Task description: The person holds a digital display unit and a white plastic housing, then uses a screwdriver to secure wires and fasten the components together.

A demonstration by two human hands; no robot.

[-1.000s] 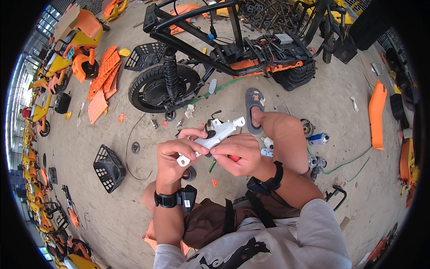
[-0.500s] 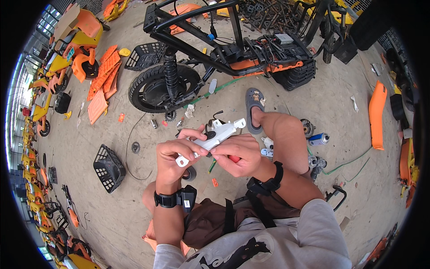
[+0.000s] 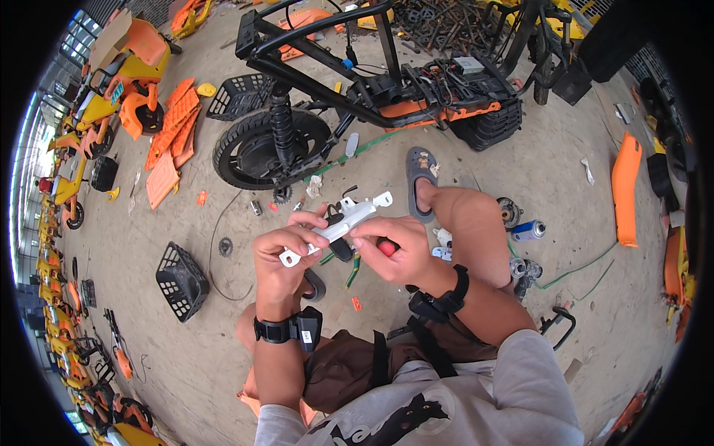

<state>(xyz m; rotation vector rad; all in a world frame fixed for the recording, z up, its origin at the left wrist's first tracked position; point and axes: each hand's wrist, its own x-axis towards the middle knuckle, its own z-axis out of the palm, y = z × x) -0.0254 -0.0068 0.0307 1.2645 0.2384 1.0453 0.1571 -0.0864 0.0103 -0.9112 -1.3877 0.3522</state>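
Note:
In front of my body, my left hand [image 3: 288, 244] is closed around a white bracket-like part [image 3: 333, 230] with holed mounting ears at its ends. The part is tilted, its right end higher in the picture. A black piece sits along its far side, partly covered by my fingers. My right hand [image 3: 394, 249] is closed, and a red-ended tool [image 3: 387, 247] shows within its curled fingers; most of the tool is hidden. The right thumb and index fingertips are pinched together close to the part's lower edge; whether they touch it I cannot tell.
A stripped black scooter frame [image 3: 335, 82] with its rear wheel [image 3: 271, 149] stands ahead. Around me lie a black basket [image 3: 182, 281], a blue spray can [image 3: 529, 230], a small sprocket [image 3: 225, 246] and orange panels [image 3: 175, 126]. Yellow scooters line the left side.
The white part has shifted slightly left and turned, showing a narrower side. My right fingers have drawn back from over it, and its red-ended tool shows more.

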